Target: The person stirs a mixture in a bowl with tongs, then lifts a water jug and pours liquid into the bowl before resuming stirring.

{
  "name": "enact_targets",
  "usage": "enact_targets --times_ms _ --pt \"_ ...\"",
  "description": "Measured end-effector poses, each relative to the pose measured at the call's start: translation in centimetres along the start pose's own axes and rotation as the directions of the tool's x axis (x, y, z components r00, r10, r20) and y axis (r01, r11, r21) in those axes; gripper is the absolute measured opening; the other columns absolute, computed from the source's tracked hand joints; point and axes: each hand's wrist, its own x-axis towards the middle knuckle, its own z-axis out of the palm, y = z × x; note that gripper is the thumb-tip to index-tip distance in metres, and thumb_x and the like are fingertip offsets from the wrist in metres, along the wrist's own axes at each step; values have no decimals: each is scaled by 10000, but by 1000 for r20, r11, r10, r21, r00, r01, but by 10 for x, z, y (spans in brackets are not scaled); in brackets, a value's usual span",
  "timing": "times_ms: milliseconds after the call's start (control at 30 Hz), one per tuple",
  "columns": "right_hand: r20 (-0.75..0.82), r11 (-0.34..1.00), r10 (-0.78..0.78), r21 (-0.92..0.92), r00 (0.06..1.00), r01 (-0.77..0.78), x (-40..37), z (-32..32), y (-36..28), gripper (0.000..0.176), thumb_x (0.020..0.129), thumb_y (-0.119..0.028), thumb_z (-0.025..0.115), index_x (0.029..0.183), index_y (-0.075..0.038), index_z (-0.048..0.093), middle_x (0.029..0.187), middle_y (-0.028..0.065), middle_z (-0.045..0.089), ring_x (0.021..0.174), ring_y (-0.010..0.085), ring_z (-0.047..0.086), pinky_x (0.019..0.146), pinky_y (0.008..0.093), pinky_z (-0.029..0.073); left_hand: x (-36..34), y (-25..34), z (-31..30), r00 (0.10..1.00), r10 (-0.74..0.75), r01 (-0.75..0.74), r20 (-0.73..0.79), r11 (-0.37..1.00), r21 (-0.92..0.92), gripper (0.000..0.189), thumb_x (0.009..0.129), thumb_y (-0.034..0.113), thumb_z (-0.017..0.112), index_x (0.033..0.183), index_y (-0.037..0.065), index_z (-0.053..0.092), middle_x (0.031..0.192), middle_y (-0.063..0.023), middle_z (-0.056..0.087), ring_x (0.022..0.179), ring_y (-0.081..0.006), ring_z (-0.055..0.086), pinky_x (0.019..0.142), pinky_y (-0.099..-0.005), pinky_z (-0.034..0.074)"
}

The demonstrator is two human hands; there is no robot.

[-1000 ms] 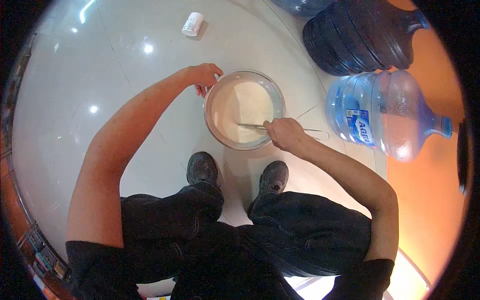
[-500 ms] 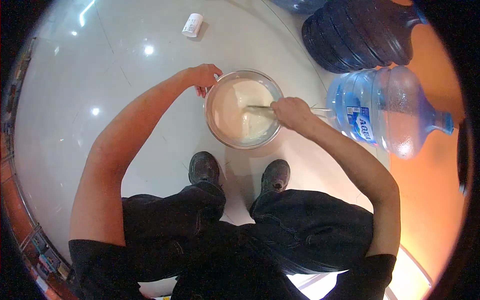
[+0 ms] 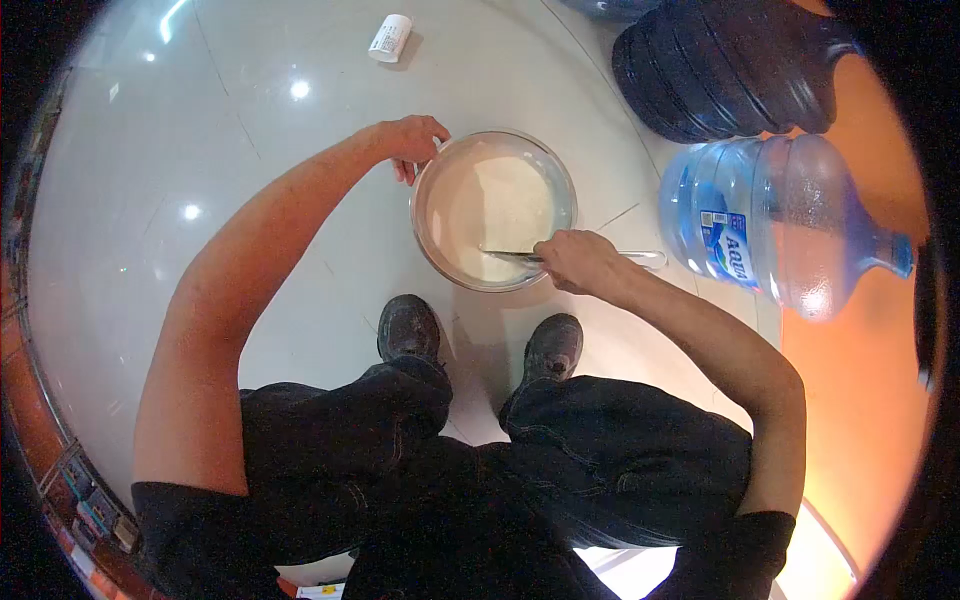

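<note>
A round metal bowl (image 3: 568, 190) stands on the floor in front of my feet, holding a smooth, cream-coloured batter (image 3: 515, 205). At the bowl's left rim is my left hand (image 3: 412, 140), its fingers closed on the edge. My right hand (image 3: 575, 262) is wrapped around a long-handled metal utensil (image 3: 512, 255) at the lower right of the bowl. The utensil's handle (image 3: 648, 260) sticks out to the right past my wrist and ends in a loop. Its working end dips into the batter, so its shape is hidden.
A clear blue-tinted water jug (image 3: 745, 225) lies on its side at the right, with a dark jug (image 3: 725, 70) behind it. On the tiles beyond the bowl lies a small white labelled container (image 3: 390, 38). My shoes (image 3: 410, 328) are just below the bowl.
My right hand has moved the utensil toward me, from the bowl's middle to its near side. The bowl has shifted slightly; my left hand stays at its rim.
</note>
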Motion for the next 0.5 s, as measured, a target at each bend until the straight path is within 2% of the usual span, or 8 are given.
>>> enact_targets --times_ms 200,400,467,500 --pt "-17 999 -16 -38 1000 15 -4 -1 -14 110 716 -77 565 771 1 619 718 179 629 711 313 638 632 402 516 0 2 -1 1000 -22 22 17 1000 11 499 804 205 601 1253 64 435 866 -152 639 567 -222 641 479 -336 559" --pt "-132 999 -46 -21 990 44 -15 4 -26 142 754 -74 488 719 11 596 710 194 624 693 312 635 601 409 509 0 1 0 1000 -15 15 5 1000 6 513 806 204 595 1270 76 417 848 -159 641 583 -229 647 501 -346 568" --pt "-189 995 -86 -73 978 73 -15 12 -27 154 778 -68 457 853 38 539 618 165 582 604 317 610 530 402 487 1 -1 0 1000 0 0 6 1000 -1 507 807 208 593 1267 80 421 838 -158 642 582 -226 647 501 -343 568" --pt "-188 995 -87 -73 978 74 -16 13 -29 154 778 -68 457 853 38 539 618 165 582 604 317 610 530 402 487 1 -2 0 1000 10 -10 7 1000 -6 501 809 212 590 1264 85 426 827 -157 643 580 -224 647 501 -340 568"
